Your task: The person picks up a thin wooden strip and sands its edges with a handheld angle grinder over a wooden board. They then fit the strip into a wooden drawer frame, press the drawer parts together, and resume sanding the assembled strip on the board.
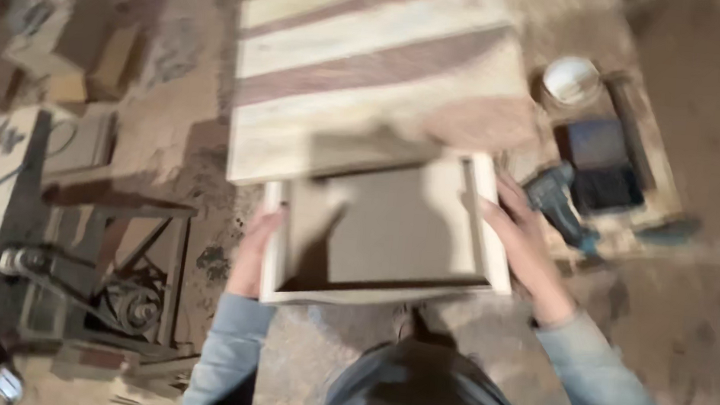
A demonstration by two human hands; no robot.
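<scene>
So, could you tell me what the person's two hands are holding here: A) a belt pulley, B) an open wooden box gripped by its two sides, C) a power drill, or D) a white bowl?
B: the left hand and right hand grip opposite side walls of the pale, open wooden box, while the power drill and white bowl lie untouched on the floor.

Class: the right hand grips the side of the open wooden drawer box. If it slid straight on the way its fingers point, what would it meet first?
Probably the striped wooden panel beyond the drawer box; the right hand points up-left, though depth is unclear.
</scene>
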